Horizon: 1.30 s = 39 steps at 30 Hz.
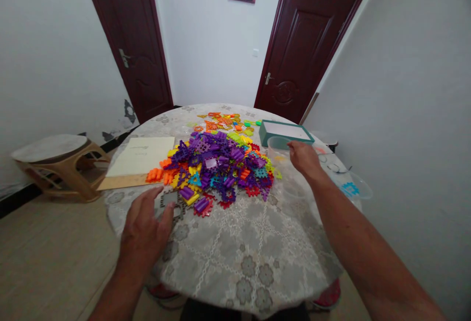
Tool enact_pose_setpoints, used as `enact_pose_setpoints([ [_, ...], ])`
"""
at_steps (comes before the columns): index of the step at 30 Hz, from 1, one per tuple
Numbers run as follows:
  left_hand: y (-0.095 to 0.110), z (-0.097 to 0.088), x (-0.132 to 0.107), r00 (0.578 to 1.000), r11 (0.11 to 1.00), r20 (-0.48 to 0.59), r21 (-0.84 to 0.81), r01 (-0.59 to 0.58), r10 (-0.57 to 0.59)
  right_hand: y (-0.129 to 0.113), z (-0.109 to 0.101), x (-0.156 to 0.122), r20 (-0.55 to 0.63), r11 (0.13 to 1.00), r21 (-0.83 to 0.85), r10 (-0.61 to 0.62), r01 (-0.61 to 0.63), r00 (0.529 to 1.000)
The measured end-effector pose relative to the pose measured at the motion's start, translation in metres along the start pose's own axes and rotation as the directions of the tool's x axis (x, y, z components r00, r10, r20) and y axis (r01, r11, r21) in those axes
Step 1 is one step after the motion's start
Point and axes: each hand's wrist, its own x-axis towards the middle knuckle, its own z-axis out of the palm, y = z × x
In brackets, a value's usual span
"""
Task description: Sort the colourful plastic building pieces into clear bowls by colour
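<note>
A large heap of plastic interlocking building pieces (217,161), mostly purple with yellow, orange, blue and red among them, covers the middle of the table. At the heap's near left edge, my left hand (145,220) is open, thumb and fingers apart, close beside a grey toothed piece (170,198). I cannot tell whether it touches that piece. My right hand (304,158) is closed on the rim of a clear plastic tub (276,145) to the right of the heap. A few small pieces seem to show through the tub's wall.
The round table wears a patterned cloth (253,242). A green-edged box (287,129) stands behind the tub. Paper (142,156) lies at left, and orange pieces (221,120) are scattered at the back. A clear container (362,188) with a blue piece sits at right; a stool (61,164) stands left.
</note>
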Motion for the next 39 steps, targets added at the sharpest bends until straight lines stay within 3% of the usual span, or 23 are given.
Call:
enact_pose_setpoints([
  [4,-0.014,0.010,-0.020,0.995,0.996,0.100,0.091,0.006,-0.015,-0.033,-0.018,-0.039,-0.109,0.982,0.085,-0.162,0.171,0.981],
  [8,-0.011,0.021,-0.036,0.987,0.989,0.158,0.149,0.010,-0.033,-0.076,-0.017,-0.087,-0.090,0.901,0.271,-0.326,0.338,0.941],
  [13,-0.003,0.028,-0.041,0.982,0.994,0.189,0.102,-0.047,0.027,-0.125,0.032,-0.134,-0.070,0.729,0.517,-0.487,0.449,0.871],
  [17,0.012,0.032,-0.039,0.978,0.996,0.203,0.051,-0.067,0.055,-0.148,0.069,-0.155,-0.090,0.633,0.612,-0.540,0.474,0.837],
  [20,0.026,0.035,-0.035,0.971,0.996,0.222,0.002,-0.091,0.088,-0.152,0.078,-0.164,-0.078,0.610,0.618,-0.579,0.495,0.812],
  [25,0.045,0.042,-0.031,0.955,0.992,0.270,-0.057,-0.110,0.121,-0.149,0.072,-0.168,-0.063,0.600,0.637,-0.586,0.485,0.808],
  [31,0.050,0.049,-0.028,0.947,0.984,0.273,-0.095,-0.148,0.169,-0.146,0.066,-0.165,-0.004,0.609,0.640,-0.607,0.468,0.795],
  [35,0.054,0.053,-0.026,0.933,0.970,0.287,-0.174,-0.172,0.217,-0.141,0.069,-0.161,-0.037,0.589,0.668,-0.583,0.454,0.812],
  [39,0.062,0.060,-0.023,0.921,0.960,0.313,-0.226,-0.164,0.231,-0.135,0.074,-0.155,-0.098,0.571,0.711,-0.499,0.412,0.861],
])
